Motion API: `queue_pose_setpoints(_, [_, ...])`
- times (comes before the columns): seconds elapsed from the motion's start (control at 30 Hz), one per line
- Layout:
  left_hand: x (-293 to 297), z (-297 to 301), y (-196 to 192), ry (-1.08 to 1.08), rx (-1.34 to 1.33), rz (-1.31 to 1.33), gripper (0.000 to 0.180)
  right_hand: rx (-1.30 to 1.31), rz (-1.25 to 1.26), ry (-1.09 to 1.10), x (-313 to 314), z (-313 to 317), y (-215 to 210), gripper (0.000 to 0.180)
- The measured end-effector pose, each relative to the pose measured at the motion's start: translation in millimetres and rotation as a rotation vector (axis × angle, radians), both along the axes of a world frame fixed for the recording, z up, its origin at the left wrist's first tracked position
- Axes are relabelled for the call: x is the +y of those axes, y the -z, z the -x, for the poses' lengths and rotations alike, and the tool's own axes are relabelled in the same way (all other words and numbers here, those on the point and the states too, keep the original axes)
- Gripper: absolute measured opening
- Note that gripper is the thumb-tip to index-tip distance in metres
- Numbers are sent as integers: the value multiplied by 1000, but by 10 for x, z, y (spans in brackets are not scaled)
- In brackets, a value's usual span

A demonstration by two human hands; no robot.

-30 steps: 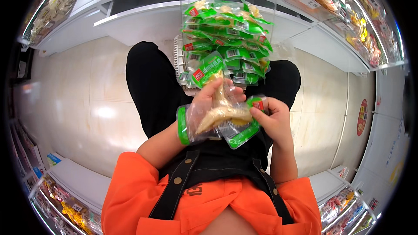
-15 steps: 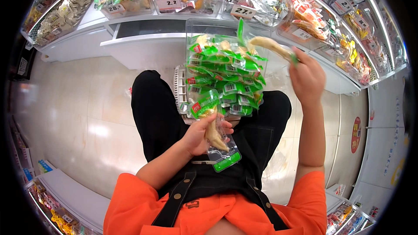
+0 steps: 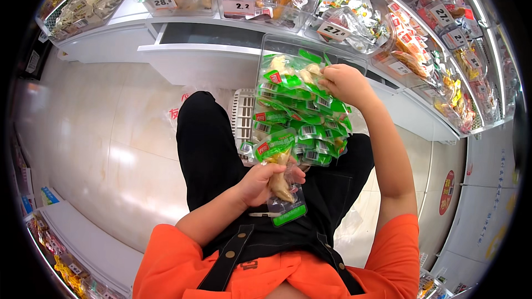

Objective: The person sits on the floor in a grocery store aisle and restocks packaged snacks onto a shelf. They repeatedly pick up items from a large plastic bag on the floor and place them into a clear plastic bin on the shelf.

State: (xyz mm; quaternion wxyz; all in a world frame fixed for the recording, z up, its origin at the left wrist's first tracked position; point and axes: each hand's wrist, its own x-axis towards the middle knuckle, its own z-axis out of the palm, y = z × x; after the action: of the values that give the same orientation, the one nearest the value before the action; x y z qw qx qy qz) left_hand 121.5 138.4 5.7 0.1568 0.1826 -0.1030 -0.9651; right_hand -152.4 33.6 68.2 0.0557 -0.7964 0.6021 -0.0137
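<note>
My left hand [image 3: 259, 184] is wrapped round a clear sealed meat packet [image 3: 284, 188] with green ends. The pale piece inside looks like a chicken leg. It hangs over my lap, near the front of a clear plastic bin [image 3: 262, 50]. Rows of similar green-and-clear packets [image 3: 305, 113] overlap one another in the bin. At the bin's far right part, my right hand [image 3: 349, 84] has its fingers closed on a pale meat packet [image 3: 312, 72] lying at the back of the rows. My fingertips and part of that packet's edge are hidden.
Beneath the bin stands a white slatted basket [image 3: 244, 112], between my knees. Ahead, a white shelf unit with a partly pulled-out drawer [image 3: 199, 47] carries clear bins of packaged food [image 3: 266, 0]. More stocked shelves [image 3: 465, 33] curve along the right. Another display [image 3: 61, 254] is behind at lower left.
My right hand has come left, carrying its packet from above the bin's right edge down to the back rows. The left hand keeps its packet. The whole view has shifted somewhat.
</note>
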Motion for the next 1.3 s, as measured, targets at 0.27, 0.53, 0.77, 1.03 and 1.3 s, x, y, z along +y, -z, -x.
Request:
queue_pose_setpoints(0.27, [-104, 1, -265, 27, -87, 243, 25, -733, 49, 145, 475, -331, -254, 18])
queue_pose_setpoints(0.53, [-10, 34, -499, 79, -109, 436, 31, -1096, -524, 442, 972, -857, -519, 12])
queue_pose_setpoints(0.77, [49, -82, -553, -87, -546, 1704, 40, -411, -89, -90, 1406, -877, -1147, 31])
queue_pose_setpoints(1.03, [-269, -350, -505, -846, -842, 1649, 41, -282, 462, 15, 1306, -743, -1352, 40])
queue_pose_setpoints(1.3, [-324, -316, -284, -778, -794, 1549, 33, -157, 716, 37, 97, -481, 51, 23])
